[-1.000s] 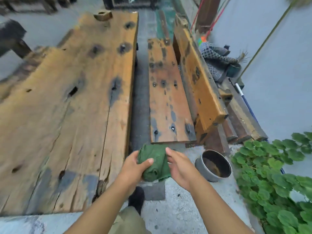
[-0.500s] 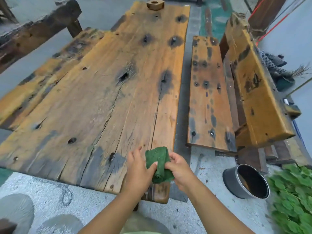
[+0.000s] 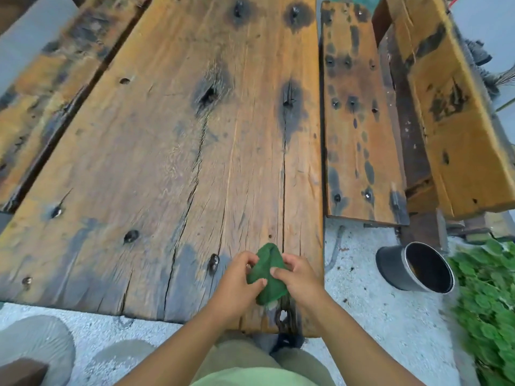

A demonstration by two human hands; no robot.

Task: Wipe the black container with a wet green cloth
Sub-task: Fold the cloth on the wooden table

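Note:
A bunched green cloth (image 3: 268,270) is held between both hands above the near edge of a big weathered wooden table (image 3: 178,151). My left hand (image 3: 237,277) grips its left side and my right hand (image 3: 299,277) grips its right side, thumbs on top. The black container (image 3: 390,267), a round dark pot lying tilted on its side with its open mouth facing right and towards me, rests on the concrete ground to the right of the table, well apart from both hands.
A wooden bench (image 3: 359,129) with dark wet spots runs along the table's right side, with thick planks (image 3: 451,112) stacked beyond it. Green leafy plants (image 3: 490,307) grow at the right edge. Grey concrete ground (image 3: 370,316) lies around my feet.
The view has swung left and down, so the table fills the frame and the container sits farther right. Both hands keep hold of the green cloth, now over the table's near edge.

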